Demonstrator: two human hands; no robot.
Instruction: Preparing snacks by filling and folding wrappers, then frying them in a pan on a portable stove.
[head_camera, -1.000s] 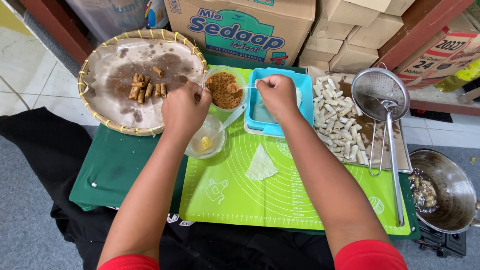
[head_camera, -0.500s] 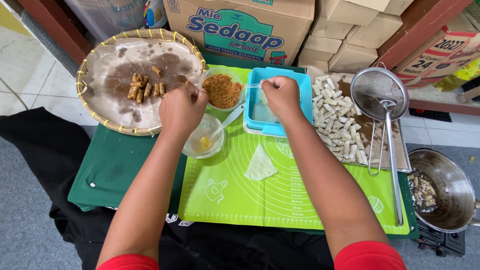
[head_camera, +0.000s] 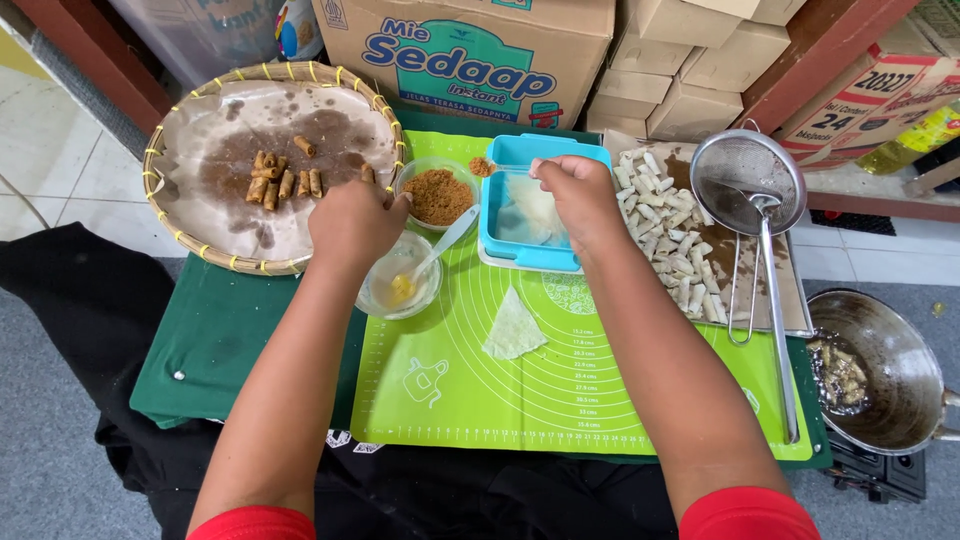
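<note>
My left hand (head_camera: 352, 222) hovers with curled fingers between the woven tray (head_camera: 175, 230) and a clear bowl of brown filling (head_camera: 438, 195); whether it holds anything is hidden. Several fried rolls (head_camera: 282, 180) lie on the tray's paper. My right hand (head_camera: 580, 195) reaches into the blue box (head_camera: 520, 258) and pinches a thin white wrapper sheet (head_camera: 535, 208). One triangular wrapper (head_camera: 512, 328) lies on the green mat (head_camera: 600, 400). A small clear bowl with yellow liquid and a spoon (head_camera: 402, 282) sits below my left hand.
A metal tray of pale uncooked rolls (head_camera: 668, 235) lies to the right with a wire skimmer (head_camera: 748, 180) over it. A wok with frying pieces (head_camera: 870, 372) stands at far right. Cardboard boxes (head_camera: 470, 50) line the back.
My left hand has drawn back from the woven tray toward the small bowl. My right hand stays at the blue box.
</note>
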